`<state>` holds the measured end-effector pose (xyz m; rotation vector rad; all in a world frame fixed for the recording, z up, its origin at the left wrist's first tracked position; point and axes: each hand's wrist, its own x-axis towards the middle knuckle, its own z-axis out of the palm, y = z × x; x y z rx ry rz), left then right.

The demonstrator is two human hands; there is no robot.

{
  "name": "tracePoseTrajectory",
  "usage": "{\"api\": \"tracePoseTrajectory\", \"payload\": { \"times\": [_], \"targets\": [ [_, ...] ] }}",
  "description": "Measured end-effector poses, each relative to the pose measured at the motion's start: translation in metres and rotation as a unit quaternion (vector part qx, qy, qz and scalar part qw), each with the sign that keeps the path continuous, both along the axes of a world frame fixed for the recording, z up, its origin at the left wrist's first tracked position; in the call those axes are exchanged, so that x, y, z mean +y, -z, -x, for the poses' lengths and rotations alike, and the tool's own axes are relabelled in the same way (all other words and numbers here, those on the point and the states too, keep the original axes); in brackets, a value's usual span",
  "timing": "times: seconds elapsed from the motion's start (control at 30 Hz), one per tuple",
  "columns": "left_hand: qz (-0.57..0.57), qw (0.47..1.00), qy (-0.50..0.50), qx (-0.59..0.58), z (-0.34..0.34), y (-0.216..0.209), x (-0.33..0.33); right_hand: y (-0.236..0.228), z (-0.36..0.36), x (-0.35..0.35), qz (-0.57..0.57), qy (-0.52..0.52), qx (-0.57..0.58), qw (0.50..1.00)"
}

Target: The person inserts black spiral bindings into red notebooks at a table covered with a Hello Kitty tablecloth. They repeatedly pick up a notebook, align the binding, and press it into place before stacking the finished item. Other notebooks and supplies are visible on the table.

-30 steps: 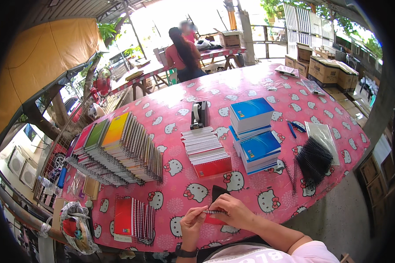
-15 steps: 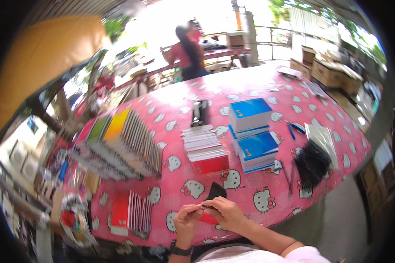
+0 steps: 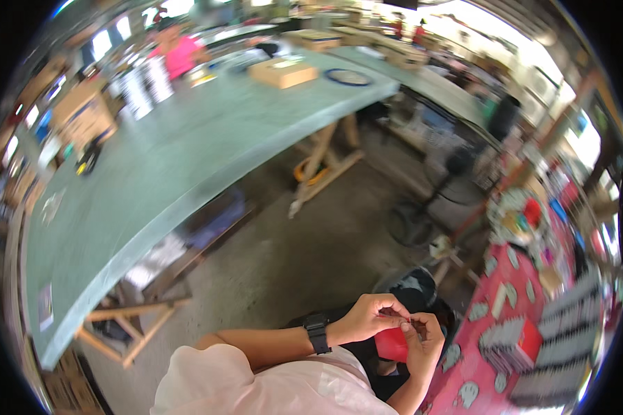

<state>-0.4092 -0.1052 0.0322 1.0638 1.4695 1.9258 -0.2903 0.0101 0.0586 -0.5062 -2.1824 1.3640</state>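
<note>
Clock positions are taken from the hands, 12 at the top of the view.

Containers: a cardboard box (image 3: 83, 114) stands at 10 o'clock on the green worktop (image 3: 152, 162); contents cannot be made out. A flat tan box (image 3: 282, 72) lies on the same worktop at 11 o'clock, a pale item on its top; inside not visible. At 2 o'clock, by the far end of the pink worktop (image 3: 465, 339), a whitish patterned bag (image 3: 516, 200) gapes around a red object (image 3: 532, 209) and small coloured pieces, too blurred to identify.

Grip: the left hand (image 3: 360, 320), black watch (image 3: 318, 333) at its wrist, pinches the upper edge of a red notebook (image 3: 392, 344) between thumb and forefinger. The right hand (image 3: 423, 346) pinches just beside it, thumb and forefinger pressed together at the same edge. Exact contact spot too small to resolve.

Position: the notebook is in front of the person's body, its visible cover below the left fingers and at 9 o'clock of the right palm.

Orientation: from the pinched edge the cover hangs toward 7 o'clock. Long axis cannot be told; the hands hide part of the outline.

At 3 o'clock, on the pink worktop: a row of red notebooks (image 3: 512, 344), with grey-edged notebook stacks (image 3: 562, 332) beside it.
</note>
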Motion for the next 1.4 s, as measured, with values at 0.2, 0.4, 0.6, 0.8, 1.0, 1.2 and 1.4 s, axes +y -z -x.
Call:
{"api": "tracePoseTrajectory", "payload": {
  "times": [0.2,0.4,0.6,0.8,1.0,1.2,1.4],
  "targets": [
    [-0.037,0.991,-0.112,-0.06,0.024,0.014,-0.046,-0.007,0.056,-0.037,0.108,-0.077,0.0,0.991],
    [-0.048,0.997,-0.026,0.053,0.023,-0.006,0.009,-0.007,0.021,0.003,0.058,0.03,0.018,0.998],
    [-0.049,0.983,0.121,0.131,-0.01,-0.017,0.047,0.006,-0.034,0.0,0.105,0.146,0.17,0.969],
    [-0.079,0.974,0.174,0.125,-0.072,-0.024,0.068,0.009,-0.104,0.006,0.099,0.2,0.174,0.959],
    [-0.068,0.955,0.222,0.186,-0.104,-0.037,0.069,0.01,-0.136,0.0,-0.015,0.253,0.169,0.952],
    [-0.075,0.959,0.21,0.177,-0.116,-0.047,0.064,-0.008,-0.142,-0.016,-0.111,0.316,0.133,0.933],
    [-0.077,0.935,0.304,0.164,-0.137,-0.042,0.091,-0.016,-0.166,-0.029,-0.131,0.423,0.071,0.894]
  ]
}}
